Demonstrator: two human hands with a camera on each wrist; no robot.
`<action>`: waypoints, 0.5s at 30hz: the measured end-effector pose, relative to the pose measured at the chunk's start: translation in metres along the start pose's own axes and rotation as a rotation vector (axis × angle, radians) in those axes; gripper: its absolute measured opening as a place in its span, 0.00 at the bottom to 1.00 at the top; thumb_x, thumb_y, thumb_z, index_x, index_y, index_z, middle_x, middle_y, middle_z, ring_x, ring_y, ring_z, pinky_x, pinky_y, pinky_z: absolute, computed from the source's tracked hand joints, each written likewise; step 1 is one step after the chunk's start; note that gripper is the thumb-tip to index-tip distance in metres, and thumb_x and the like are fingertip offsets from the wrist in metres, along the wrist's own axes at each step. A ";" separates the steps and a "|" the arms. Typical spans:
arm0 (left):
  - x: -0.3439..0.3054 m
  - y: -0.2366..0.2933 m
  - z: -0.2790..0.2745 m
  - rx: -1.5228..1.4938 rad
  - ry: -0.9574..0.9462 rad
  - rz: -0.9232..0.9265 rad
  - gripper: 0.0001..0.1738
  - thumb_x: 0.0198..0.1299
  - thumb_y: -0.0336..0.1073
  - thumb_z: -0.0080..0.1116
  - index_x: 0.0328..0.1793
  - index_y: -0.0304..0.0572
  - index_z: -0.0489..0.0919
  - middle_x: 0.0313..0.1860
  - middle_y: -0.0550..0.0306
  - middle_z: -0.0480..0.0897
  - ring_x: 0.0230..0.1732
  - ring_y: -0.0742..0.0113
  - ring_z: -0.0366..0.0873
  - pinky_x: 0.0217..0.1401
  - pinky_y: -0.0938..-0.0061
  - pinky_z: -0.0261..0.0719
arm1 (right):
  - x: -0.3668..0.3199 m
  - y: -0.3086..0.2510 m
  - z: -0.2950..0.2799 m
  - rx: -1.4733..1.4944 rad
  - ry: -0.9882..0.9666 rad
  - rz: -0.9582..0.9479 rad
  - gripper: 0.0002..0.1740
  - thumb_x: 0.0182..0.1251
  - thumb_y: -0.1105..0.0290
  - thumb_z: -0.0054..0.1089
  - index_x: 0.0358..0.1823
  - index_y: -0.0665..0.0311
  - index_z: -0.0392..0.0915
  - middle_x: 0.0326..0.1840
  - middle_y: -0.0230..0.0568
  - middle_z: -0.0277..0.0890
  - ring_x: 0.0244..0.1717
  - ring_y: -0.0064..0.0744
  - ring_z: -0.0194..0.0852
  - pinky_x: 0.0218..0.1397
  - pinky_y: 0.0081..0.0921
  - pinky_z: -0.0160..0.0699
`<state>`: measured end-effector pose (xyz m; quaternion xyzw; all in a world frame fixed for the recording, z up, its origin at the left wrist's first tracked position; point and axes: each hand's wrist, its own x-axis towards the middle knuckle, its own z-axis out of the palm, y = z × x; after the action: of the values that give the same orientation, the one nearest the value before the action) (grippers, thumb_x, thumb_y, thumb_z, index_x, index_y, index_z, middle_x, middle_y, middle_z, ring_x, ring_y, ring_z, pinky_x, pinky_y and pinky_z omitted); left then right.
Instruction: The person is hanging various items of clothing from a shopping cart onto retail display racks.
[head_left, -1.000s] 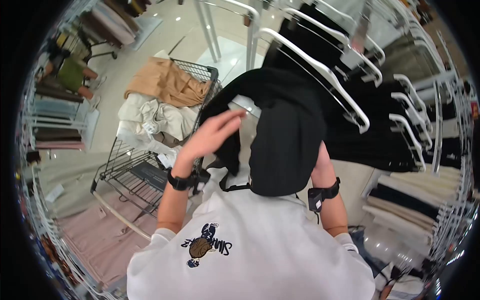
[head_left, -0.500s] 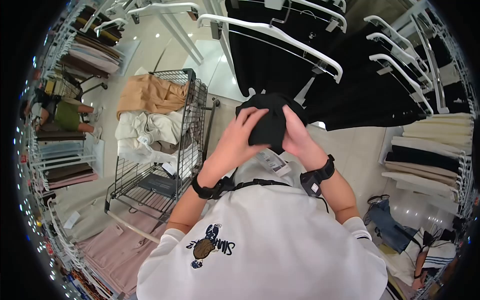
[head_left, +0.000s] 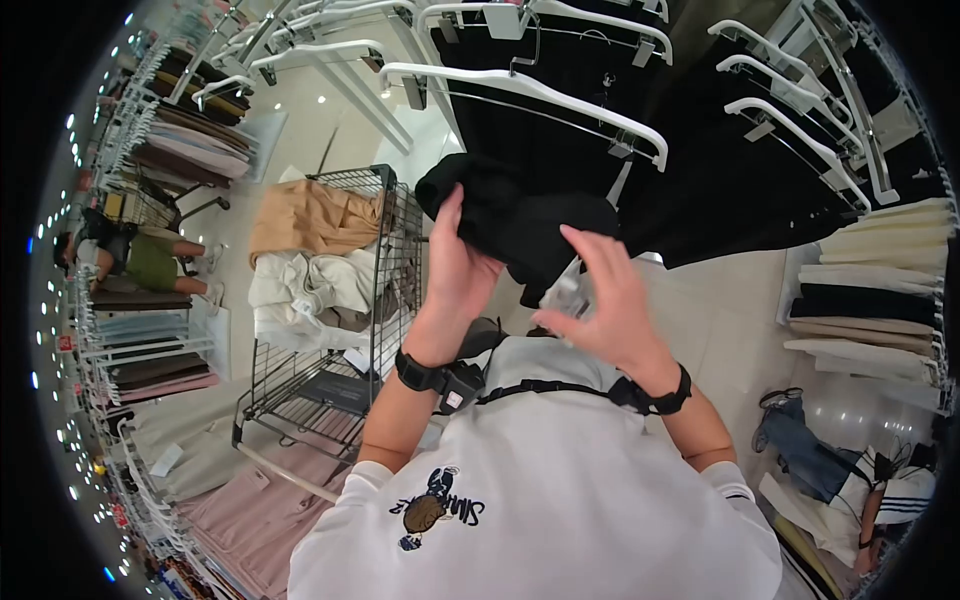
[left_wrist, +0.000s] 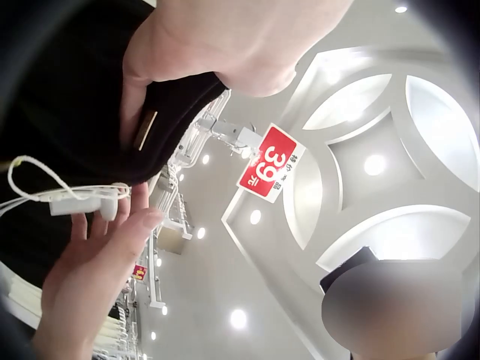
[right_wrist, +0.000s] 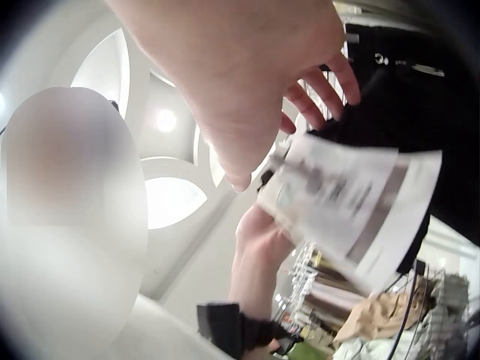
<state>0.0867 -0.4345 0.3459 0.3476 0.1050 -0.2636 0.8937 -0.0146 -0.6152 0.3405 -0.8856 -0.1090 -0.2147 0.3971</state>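
A folded black garment (head_left: 520, 225) is held up in front of the white shirt. My left hand (head_left: 455, 275) grips its left side, thumb in front; the other fingers are hidden under the cloth. In the left wrist view, that hand (left_wrist: 217, 45) lies beside a small gold-coloured plate (left_wrist: 145, 130) on the cloth. My right hand (head_left: 615, 310) has its fingers spread, fingertips near the garment's right edge. A white paper tag (right_wrist: 345, 202) hangs below the right palm, blurred. Its white string and plastic fastener (left_wrist: 82, 201) show by the right fingers in the left wrist view.
Black clothes hang from white hangers (head_left: 530, 90) on the rack ahead. To the left stands a wire shopping cart (head_left: 395, 270) with a tan garment (head_left: 315, 218) and white garments (head_left: 310, 290). Light folded clothes (head_left: 870, 275) sit at right. A person (head_left: 820, 455) is at lower right.
The garment went from a large draped piece to a compact bundle, then shifted left and opened out a little. The right hand has moved off its side and spread; the left now grips it.
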 end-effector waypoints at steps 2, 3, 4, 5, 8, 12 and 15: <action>0.001 -0.006 0.006 0.036 -0.025 0.012 0.28 0.80 0.57 0.42 0.69 0.45 0.77 0.63 0.58 0.84 0.62 0.61 0.83 0.64 0.61 0.82 | -0.005 -0.001 0.007 -0.008 -0.017 0.054 0.44 0.57 0.59 0.77 0.75 0.63 0.70 0.58 0.47 0.76 0.57 0.50 0.75 0.57 0.42 0.77; 0.001 -0.007 0.008 0.064 -0.048 0.023 0.30 0.80 0.59 0.41 0.70 0.46 0.76 0.63 0.59 0.84 0.61 0.62 0.84 0.61 0.62 0.82 | -0.006 0.006 0.006 -0.001 -0.076 0.097 0.43 0.57 0.62 0.76 0.75 0.62 0.69 0.58 0.47 0.76 0.57 0.49 0.75 0.57 0.42 0.77; 0.001 -0.007 0.008 0.068 -0.051 0.023 0.30 0.80 0.59 0.41 0.70 0.46 0.76 0.63 0.59 0.84 0.61 0.62 0.84 0.61 0.62 0.82 | -0.007 0.012 0.003 0.007 -0.138 0.140 0.43 0.58 0.65 0.74 0.76 0.61 0.68 0.58 0.47 0.77 0.56 0.48 0.75 0.57 0.42 0.77; 0.001 -0.006 0.008 0.060 0.000 0.032 0.30 0.80 0.60 0.40 0.70 0.44 0.76 0.63 0.57 0.84 0.60 0.60 0.84 0.61 0.61 0.83 | -0.005 0.018 -0.007 0.085 -0.184 0.172 0.40 0.57 0.71 0.70 0.74 0.59 0.72 0.56 0.45 0.78 0.54 0.47 0.75 0.56 0.42 0.77; -0.005 -0.003 0.006 0.090 0.029 0.030 0.32 0.80 0.60 0.40 0.69 0.40 0.75 0.63 0.53 0.83 0.62 0.56 0.83 0.64 0.55 0.82 | -0.002 0.063 -0.039 0.386 -0.291 0.240 0.33 0.56 0.75 0.72 0.67 0.61 0.78 0.51 0.43 0.79 0.50 0.46 0.76 0.57 0.37 0.77; -0.004 -0.007 0.000 0.107 0.006 0.002 0.32 0.82 0.57 0.38 0.69 0.34 0.74 0.66 0.43 0.80 0.68 0.44 0.78 0.74 0.46 0.76 | -0.002 0.063 -0.028 -0.266 0.280 0.232 0.16 0.56 0.68 0.77 0.42 0.63 0.80 0.42 0.41 0.77 0.44 0.44 0.75 0.49 0.39 0.74; 0.000 -0.012 -0.003 0.033 0.020 0.008 0.33 0.82 0.57 0.38 0.70 0.34 0.73 0.68 0.42 0.79 0.70 0.43 0.77 0.74 0.46 0.76 | -0.025 0.046 -0.012 -0.140 0.084 0.219 0.23 0.52 0.59 0.80 0.45 0.60 0.81 0.50 0.42 0.75 0.54 0.46 0.72 0.56 0.43 0.71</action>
<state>0.0804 -0.4397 0.3372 0.3654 0.1083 -0.2581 0.8878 -0.0229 -0.6553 0.3054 -0.9080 0.0203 -0.2140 0.3596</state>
